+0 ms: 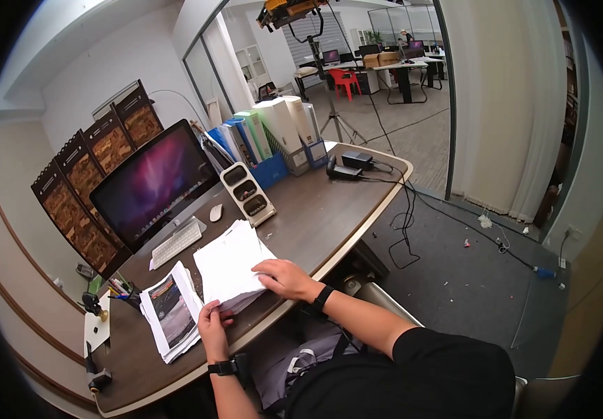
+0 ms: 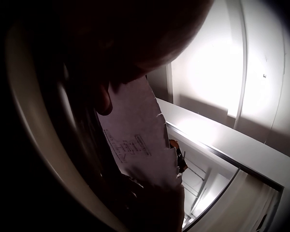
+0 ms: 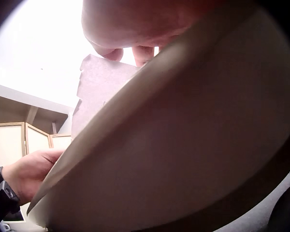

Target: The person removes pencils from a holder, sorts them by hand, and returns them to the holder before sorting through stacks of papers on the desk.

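Observation:
A thick stack of white paper (image 1: 231, 258) lies on the desk, its sheets somewhat uneven at the edges. My left hand (image 1: 214, 329) pinches the stack's near left corner, and one fingertip (image 2: 105, 100) shows against the shaded face of the paper. My right hand (image 1: 286, 279) grips the near right edge, its fingers lying over the top sheet. From low down in the right wrist view, the ragged paper edge (image 3: 94, 87) shows below the right fingers, and the table rim hides the rest. Left of the stack is a second pile with a dark printed picture (image 1: 172, 314).
Behind the papers stand a keyboard (image 1: 176, 243), a mouse (image 1: 216, 212), a monitor (image 1: 158, 185) and a three-slot holder (image 1: 248, 194). File folders (image 1: 273, 129) line the back. A pen cup (image 1: 125, 293) is at left; black adapters (image 1: 350, 164) lie at the far right.

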A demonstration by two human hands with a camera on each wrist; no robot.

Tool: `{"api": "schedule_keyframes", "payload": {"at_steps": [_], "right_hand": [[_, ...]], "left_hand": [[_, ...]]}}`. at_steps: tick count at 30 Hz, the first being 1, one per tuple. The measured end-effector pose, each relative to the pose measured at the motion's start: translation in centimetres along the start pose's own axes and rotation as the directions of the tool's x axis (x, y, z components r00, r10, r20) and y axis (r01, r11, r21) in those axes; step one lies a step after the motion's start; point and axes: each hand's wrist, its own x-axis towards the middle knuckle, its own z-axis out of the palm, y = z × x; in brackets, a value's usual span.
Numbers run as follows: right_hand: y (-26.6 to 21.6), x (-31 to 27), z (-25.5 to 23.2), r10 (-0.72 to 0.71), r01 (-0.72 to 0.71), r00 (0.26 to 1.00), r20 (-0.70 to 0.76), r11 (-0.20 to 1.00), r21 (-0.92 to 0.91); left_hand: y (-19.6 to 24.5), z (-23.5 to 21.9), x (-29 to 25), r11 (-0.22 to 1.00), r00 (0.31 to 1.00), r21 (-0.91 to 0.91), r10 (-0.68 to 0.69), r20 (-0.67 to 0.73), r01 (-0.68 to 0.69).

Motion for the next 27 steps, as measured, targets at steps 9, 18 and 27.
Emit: {"api": "schedule_keyframes", "payload": {"at_steps": [9, 18, 27], "right_hand": [[0.4, 0.0, 0.5, -0.045, 0.050, 0.997, -0.061, 0.996, 0.073], [0.4, 0.0, 0.8, -0.027, 0.031, 0.996, -0.089, 0.998, 0.047], [0.2, -0.2, 0.8, 0.042, -0.047, 0.989, -0.139, 0.998, -0.032]], "left_hand": [[-0.6, -0.3, 0.1, 1.000, 1.000, -0.026, 0.001, -0.008, -0.001], [-1.0, -0.4, 0.1, 0.996, 0.998, -0.091, 0.005, -0.060, -0.010], [0.7, -1.0, -0.9, 0.929, 0.941, 0.180, 0.336, -0.038, -0.325]]}}
